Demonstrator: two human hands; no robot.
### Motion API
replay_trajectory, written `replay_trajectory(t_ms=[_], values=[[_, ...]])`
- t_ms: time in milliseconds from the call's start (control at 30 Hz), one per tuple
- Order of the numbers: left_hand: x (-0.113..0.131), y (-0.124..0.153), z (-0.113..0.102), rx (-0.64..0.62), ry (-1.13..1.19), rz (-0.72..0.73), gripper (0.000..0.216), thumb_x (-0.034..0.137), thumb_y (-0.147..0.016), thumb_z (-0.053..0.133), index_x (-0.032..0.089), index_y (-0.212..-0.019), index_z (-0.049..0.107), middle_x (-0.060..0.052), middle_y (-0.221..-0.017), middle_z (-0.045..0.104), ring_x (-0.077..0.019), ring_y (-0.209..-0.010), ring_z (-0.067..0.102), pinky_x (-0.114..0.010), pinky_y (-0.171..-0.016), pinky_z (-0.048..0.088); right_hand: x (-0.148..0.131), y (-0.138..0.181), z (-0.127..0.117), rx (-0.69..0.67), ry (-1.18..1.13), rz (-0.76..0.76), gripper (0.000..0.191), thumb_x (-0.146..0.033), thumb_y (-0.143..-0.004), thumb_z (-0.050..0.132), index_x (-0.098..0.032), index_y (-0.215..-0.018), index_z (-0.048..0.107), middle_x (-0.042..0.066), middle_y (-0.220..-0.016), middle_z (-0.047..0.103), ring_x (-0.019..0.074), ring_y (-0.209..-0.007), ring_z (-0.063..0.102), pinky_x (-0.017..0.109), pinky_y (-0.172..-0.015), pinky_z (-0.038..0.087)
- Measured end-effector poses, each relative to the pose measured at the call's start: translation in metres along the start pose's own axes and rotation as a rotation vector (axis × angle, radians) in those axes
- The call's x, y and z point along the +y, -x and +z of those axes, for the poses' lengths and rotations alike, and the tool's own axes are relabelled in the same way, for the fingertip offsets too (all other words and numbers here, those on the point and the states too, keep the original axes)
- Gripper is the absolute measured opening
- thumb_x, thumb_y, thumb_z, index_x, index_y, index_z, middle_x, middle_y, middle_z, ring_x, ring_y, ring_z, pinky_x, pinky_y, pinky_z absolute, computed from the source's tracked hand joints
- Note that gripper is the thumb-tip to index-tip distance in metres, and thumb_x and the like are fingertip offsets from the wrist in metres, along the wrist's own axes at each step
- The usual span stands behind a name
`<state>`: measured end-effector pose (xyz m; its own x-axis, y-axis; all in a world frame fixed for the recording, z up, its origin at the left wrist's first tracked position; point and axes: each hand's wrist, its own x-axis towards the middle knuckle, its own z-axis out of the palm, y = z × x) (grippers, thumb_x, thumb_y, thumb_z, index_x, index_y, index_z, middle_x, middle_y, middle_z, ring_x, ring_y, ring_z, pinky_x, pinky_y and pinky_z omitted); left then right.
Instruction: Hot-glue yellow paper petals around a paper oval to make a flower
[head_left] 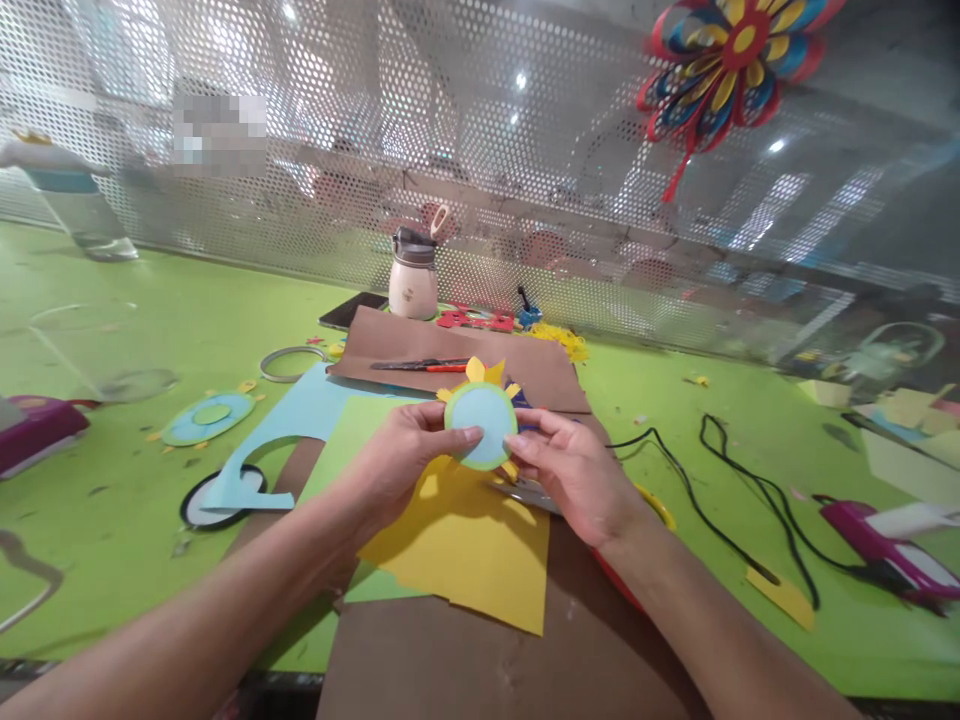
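Note:
Between my two hands is a paper turtle [481,424], a blue disc on a green round with yellow paper pieces at its edge. My left hand [405,450] pinches its left side, thumb on the blue disc. My right hand [577,462] grips the right edge between thumb and fingers. Beneath them lies a yellow paper sheet [480,560], with a green sheet [349,440] and a cut blue sheet [304,400] to its left. Scissors with red on the handles [427,366] rest on brown paper [457,335] beyond the turtle.
Another turtle-like paper piece [208,417] and a black-rimmed disc [202,500] lie left. A pink-and-grey jar [413,280] stands near the perforated screen [480,130]. Black cord [757,480] and a purple glue gun [892,550] are right. A clear bottle [86,210] stands far left.

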<state>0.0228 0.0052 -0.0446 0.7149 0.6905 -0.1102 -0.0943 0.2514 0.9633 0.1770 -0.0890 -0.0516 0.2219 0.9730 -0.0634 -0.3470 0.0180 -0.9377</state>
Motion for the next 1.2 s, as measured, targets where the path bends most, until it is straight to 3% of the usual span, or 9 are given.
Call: replay_trajectory(t_ms=[167, 600, 1200], values=[[-0.0004, 0.0003, 0.0005, 0.003, -0.019, 0.017, 0.020, 0.025, -0.065, 0.075, 0.014, -0.082, 0.073, -0.007, -0.083, 0.074, -0.0193, -0.076, 0.062, -0.031, -0.076, 0.046, 0.0007, -0.0011, -0.0010, 0.017, -0.005, 0.004, 0.038, -0.019, -0.062, 0.079, -0.017, -0.097, 0.065, 0.000, -0.069, 0.066, 0.0110, -0.062, 0.059, 0.024, -0.059, 0.045], [0.0027, 0.0020, 0.0016, 0.004, -0.047, 0.025, 0.018, 0.024, -0.063, 0.076, 0.016, -0.079, 0.074, -0.006, -0.080, 0.074, -0.0195, -0.073, 0.063, -0.030, -0.071, 0.047, -0.0001, 0.0001, -0.0001, 0.067, 0.035, -0.019, 0.040, -0.022, -0.059, 0.081, -0.017, -0.095, 0.064, 0.000, -0.070, 0.068, 0.0113, -0.062, 0.061, 0.025, -0.061, 0.046], [0.0026, 0.0006, 0.0008, 0.009, -0.021, 0.009, 0.022, 0.022, -0.061, 0.077, 0.018, -0.082, 0.075, -0.004, -0.080, 0.074, -0.0192, -0.073, 0.064, -0.030, -0.075, 0.046, 0.0003, -0.0005, -0.0022, 0.067, 0.194, -0.144, 0.036, -0.025, -0.069, 0.073, -0.017, -0.101, 0.061, 0.001, -0.071, 0.068, 0.0163, -0.069, 0.064, 0.034, -0.073, 0.047]])
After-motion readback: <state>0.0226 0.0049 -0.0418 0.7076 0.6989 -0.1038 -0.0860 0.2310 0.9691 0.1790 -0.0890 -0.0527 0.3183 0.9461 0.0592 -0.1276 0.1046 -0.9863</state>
